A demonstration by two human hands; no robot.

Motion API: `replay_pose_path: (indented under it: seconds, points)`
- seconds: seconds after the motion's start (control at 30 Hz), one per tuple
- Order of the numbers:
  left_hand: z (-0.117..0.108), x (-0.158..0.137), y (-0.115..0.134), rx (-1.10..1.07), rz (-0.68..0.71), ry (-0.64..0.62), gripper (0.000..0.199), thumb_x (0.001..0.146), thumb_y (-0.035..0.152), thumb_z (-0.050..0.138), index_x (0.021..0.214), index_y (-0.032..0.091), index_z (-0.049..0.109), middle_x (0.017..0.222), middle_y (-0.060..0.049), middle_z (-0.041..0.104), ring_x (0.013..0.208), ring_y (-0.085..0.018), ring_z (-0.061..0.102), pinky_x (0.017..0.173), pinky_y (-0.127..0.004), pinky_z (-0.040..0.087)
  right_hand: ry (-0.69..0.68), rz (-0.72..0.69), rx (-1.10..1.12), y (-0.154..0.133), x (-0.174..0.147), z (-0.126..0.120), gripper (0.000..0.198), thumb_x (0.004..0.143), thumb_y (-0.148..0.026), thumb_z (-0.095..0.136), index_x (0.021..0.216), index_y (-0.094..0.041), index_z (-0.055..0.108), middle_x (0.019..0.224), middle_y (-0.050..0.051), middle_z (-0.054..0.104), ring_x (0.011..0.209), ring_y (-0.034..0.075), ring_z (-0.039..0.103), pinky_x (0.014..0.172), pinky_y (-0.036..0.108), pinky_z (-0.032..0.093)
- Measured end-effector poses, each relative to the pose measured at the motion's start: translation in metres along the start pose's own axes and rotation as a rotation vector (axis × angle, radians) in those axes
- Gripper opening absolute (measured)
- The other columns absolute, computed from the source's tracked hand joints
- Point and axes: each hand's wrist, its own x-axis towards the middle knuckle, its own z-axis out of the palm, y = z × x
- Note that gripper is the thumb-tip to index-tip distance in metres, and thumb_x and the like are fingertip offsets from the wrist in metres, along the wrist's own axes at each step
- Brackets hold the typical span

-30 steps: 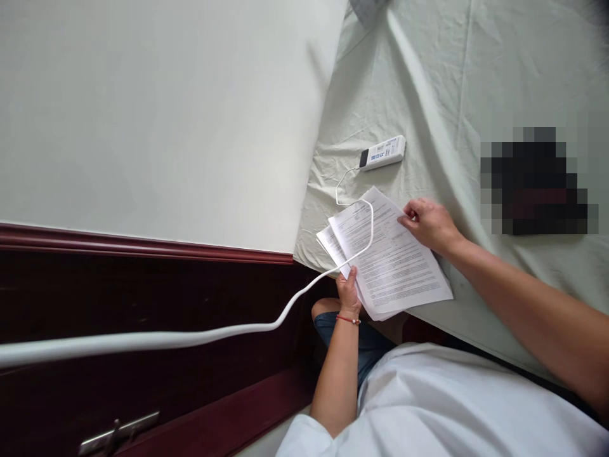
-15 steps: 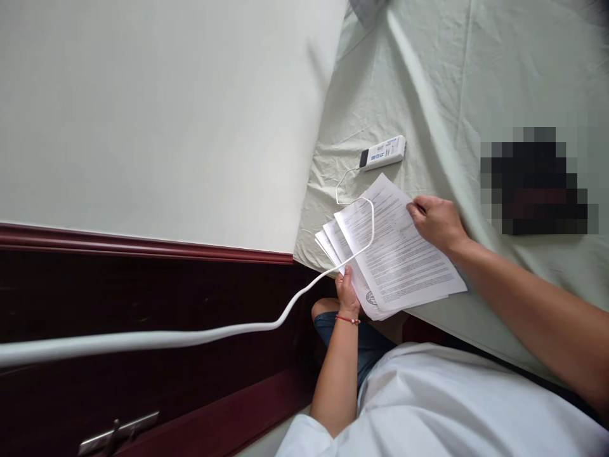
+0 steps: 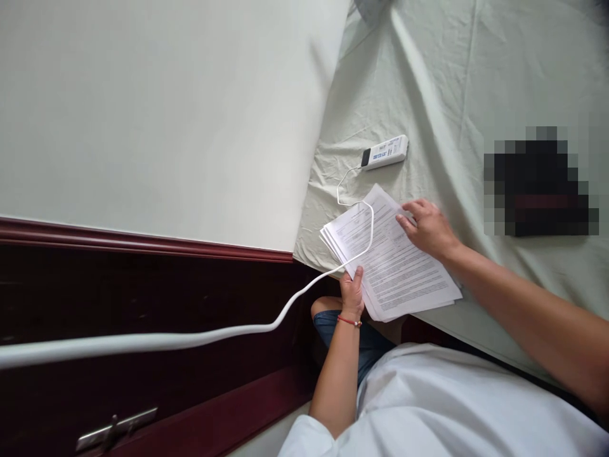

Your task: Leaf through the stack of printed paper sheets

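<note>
A small stack of printed sheets lies at a slant near the front edge of the cloth-covered surface. At its lower left edge my left hand grips the stack, thumb on top and the other fingers hidden underneath. My right hand is at the upper right edge of the top sheet, fingers outstretched and thumb apart from them. Its fingertips are over or touching the paper; I cannot tell which. Across the view, in front of the sheets, runs a white cable.
Beyond the sheets, a white device with a dark end lies on the wrinkled pale green cloth, joined to the cable. Right of my hand is a pixelated dark object. A white wall and dark red wooden panel border the left.
The top sheet, held fanned out before, now lies more squarely over the others. My right hand has loosened from its edge and shifted slightly left; my left hand has moved slightly right.
</note>
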Motion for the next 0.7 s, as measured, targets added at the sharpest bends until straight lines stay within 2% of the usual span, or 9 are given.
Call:
replay_pose_path:
  seconds: [0.1, 0.17, 0.3, 0.4, 0.47, 0.53, 0.63, 0.67, 0.7]
  points:
    - [0.0, -0.009, 0.006, -0.087, -0.057, 0.0, 0.058, 0.062, 0.052, 0.104, 0.1, 0.015, 0.083, 0.107, -0.012, 0.086, 0.108, -0.031, 0.08, 0.114, -0.049, 0.055, -0.05, 0.124, 0.165, -0.002, 0.0, -0.003, 0.055, 0.096, -0.039, 0.069, 0.146, -0.017, 0.063, 0.136, 0.019, 0.074, 0.112, 0.033, 0.073, 0.101, 0.049, 0.057]
    - [-0.001, -0.016, 0.008, -0.11, -0.101, -0.009, 0.055, 0.063, 0.051, 0.104, 0.099, 0.015, 0.083, 0.106, -0.012, 0.086, 0.108, -0.031, 0.081, 0.114, -0.049, 0.054, -0.179, 0.244, 0.367, -0.004, -0.002, -0.006, 0.058, 0.094, -0.044, 0.073, 0.147, -0.022, 0.063, 0.125, 0.015, 0.079, 0.104, 0.033, 0.077, 0.089, 0.046, 0.062]
    - [-0.006, -0.024, 0.007, -0.115, -0.119, -0.05, 0.06, 0.065, 0.051, 0.103, 0.108, 0.015, 0.082, 0.114, -0.013, 0.084, 0.11, -0.03, 0.079, 0.111, -0.046, 0.055, -0.551, 0.493, 0.726, -0.008, -0.007, -0.008, 0.018, 0.091, -0.038, 0.076, 0.101, -0.023, 0.079, 0.098, 0.014, 0.083, 0.084, 0.033, 0.079, 0.073, 0.045, 0.066]
    - [-0.017, -0.02, 0.026, -0.008, -0.029, 0.062, 0.054, 0.07, 0.049, 0.1, 0.106, 0.016, 0.078, 0.107, -0.011, 0.082, 0.102, -0.024, 0.076, 0.1, -0.039, 0.057, -0.589, 0.569, 0.643, -0.008, -0.009, -0.005, 0.011, 0.088, -0.028, 0.076, 0.078, -0.022, 0.076, 0.085, 0.014, 0.081, 0.075, 0.032, 0.078, 0.069, 0.044, 0.065]
    - [-0.027, -0.019, 0.061, 0.13, 0.044, 0.264, 0.039, 0.076, 0.043, 0.096, 0.095, 0.017, 0.074, 0.09, -0.006, 0.077, 0.08, -0.017, 0.07, 0.079, -0.031, 0.054, -0.573, 0.553, 0.575, -0.007, -0.008, -0.002, 0.011, 0.088, -0.027, 0.075, 0.079, -0.021, 0.077, 0.085, 0.014, 0.081, 0.075, 0.032, 0.079, 0.068, 0.042, 0.064]
    - [-0.036, -0.026, 0.113, 0.232, 0.259, 0.454, 0.027, 0.078, 0.034, 0.091, 0.086, 0.018, 0.071, 0.08, -0.002, 0.07, 0.069, -0.012, 0.062, 0.066, -0.026, 0.047, -0.566, 0.538, 0.547, -0.006, -0.008, -0.001, 0.012, 0.091, -0.026, 0.072, 0.083, -0.02, 0.079, 0.087, 0.015, 0.081, 0.075, 0.031, 0.079, 0.068, 0.041, 0.063]
    - [-0.04, -0.055, 0.204, 0.311, 0.731, 0.557, 0.014, 0.075, 0.021, 0.086, 0.085, 0.02, 0.076, 0.077, 0.001, 0.068, 0.063, -0.011, 0.054, 0.061, -0.026, 0.043, -0.577, 0.543, 0.538, -0.004, -0.007, 0.0, 0.016, 0.094, -0.025, 0.068, 0.089, -0.017, 0.081, 0.091, 0.017, 0.083, 0.075, 0.031, 0.079, 0.068, 0.039, 0.063]
    - [-0.039, -0.068, 0.23, 0.308, 0.823, 0.635, 0.012, 0.076, 0.018, 0.084, 0.085, 0.022, 0.076, 0.08, 0.001, 0.069, 0.065, -0.012, 0.057, 0.064, -0.027, 0.047, -0.589, 0.55, 0.539, -0.004, -0.008, 0.0, 0.018, 0.095, -0.025, 0.066, 0.09, -0.016, 0.081, 0.092, 0.018, 0.083, 0.075, 0.031, 0.08, 0.067, 0.039, 0.063]
    - [-0.038, -0.08, 0.252, 0.257, 0.852, 0.827, 0.01, 0.082, 0.021, 0.083, 0.089, 0.024, 0.077, 0.086, 0.0, 0.071, 0.072, -0.015, 0.063, 0.069, -0.029, 0.052, -0.606, 0.547, 0.533, -0.004, -0.008, 0.0, 0.019, 0.096, -0.026, 0.066, 0.091, -0.016, 0.081, 0.093, 0.019, 0.083, 0.076, 0.032, 0.08, 0.067, 0.039, 0.063]
